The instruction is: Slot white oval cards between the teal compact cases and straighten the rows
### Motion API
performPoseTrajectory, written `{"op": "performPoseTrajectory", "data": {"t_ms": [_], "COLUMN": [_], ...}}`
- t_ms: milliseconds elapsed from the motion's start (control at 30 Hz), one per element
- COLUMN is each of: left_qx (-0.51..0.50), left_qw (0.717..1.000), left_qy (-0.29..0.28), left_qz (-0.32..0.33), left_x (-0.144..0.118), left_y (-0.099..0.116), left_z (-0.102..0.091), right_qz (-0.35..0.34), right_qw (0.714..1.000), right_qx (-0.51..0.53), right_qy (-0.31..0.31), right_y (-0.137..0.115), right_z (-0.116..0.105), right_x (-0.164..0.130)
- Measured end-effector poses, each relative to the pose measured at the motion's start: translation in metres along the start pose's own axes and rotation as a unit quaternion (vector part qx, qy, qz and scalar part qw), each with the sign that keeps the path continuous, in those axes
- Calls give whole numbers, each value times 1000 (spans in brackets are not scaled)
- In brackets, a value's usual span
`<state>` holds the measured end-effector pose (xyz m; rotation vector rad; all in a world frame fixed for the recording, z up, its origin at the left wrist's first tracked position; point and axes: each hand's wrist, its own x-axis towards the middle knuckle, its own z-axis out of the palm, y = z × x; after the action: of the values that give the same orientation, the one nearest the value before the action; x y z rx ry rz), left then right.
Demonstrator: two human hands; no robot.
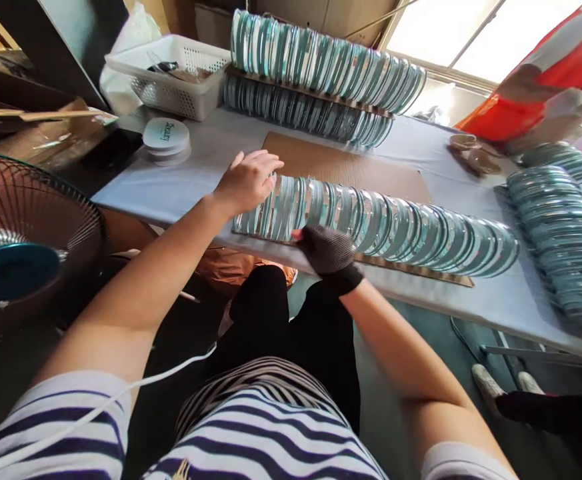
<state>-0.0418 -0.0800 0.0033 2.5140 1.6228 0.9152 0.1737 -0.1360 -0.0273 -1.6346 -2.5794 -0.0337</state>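
Note:
A long row of round glass discs (395, 227) stands on edge along the near side of the table, on a strip of cardboard (421, 271). Over the row's left end rests my bare left hand (251, 180), its fingers stretched out across the tops of the discs. My right hand (328, 250), in a dark fingerless glove, is at the near face of the same row, right of the left hand. Its fingers are curled closed, and whatever may be inside them is hidden. Under the row's far side a flat cardboard sheet (341, 160) shows on the table.
Two more disc rows (321, 60) stand at the back, and others (565, 233) at the right. A white basket (171, 70) and a stack of round white labels (167, 137) are left. A fan (25, 240) stands beside me. A person in orange (545, 80) is at the right.

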Motion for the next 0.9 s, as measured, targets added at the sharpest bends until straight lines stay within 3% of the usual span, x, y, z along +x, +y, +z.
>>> {"op": "performPoseTrajectory", "data": {"t_ms": [67,100,200,267,367,633,900], "left_qx": [2,1,22,52,75,62,41], "left_qw": [1000,999,998,997,996,996,998], "left_qy": [2,-3,-31,-42,-40,-52,-49], "left_qz": [24,38,47,32,31,26,23], "left_x": [6,10,19,21,19,16,15], "left_y": [14,21,35,38,37,39,38], "left_z": [-1,1,17,28,35,29,32], "right_qz": [35,41,6,-47,-73,-17,-7], "right_qw": [997,996,993,980,963,939,944], "right_qx": [-27,-48,-87,-63,-10,-23,107], "right_qy": [63,62,-83,-184,-260,-343,-313], "right_y": [27,41,70,77,73,73,90], "right_z": [-36,-52,-79,-82,-77,-74,-67], "right_x": [28,47,109,144,175,203,185]}}
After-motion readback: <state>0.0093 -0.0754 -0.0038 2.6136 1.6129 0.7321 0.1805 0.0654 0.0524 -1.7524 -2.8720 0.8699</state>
